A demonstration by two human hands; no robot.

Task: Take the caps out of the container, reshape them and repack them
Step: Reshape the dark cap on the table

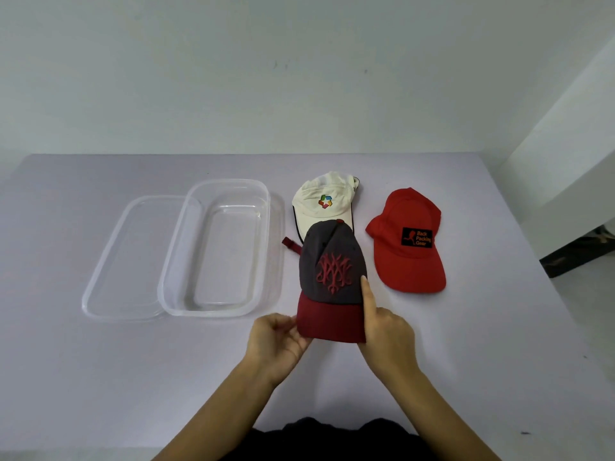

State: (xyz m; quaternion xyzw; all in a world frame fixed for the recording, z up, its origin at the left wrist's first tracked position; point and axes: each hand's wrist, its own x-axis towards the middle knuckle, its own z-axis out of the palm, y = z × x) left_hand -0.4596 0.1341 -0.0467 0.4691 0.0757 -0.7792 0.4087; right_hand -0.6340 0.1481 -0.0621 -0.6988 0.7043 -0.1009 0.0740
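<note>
We grip the grey fabric cap with a dark red brim [331, 281], just right of the empty clear plastic container [213, 249], left hand [278, 342] and right hand [386, 331] closed on its brim edges; squeezing too hard could crease the brim.

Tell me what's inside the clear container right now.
Nothing: the clear container is empty, its bare bottom showing. All three caps lie outside it. Its lid lies partly beneath its left side.

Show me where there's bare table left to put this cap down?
Bare table lies left of the hands and in front of the lid, also right of the red cap. It's crowded where the white cap meets the grey cap.
</note>
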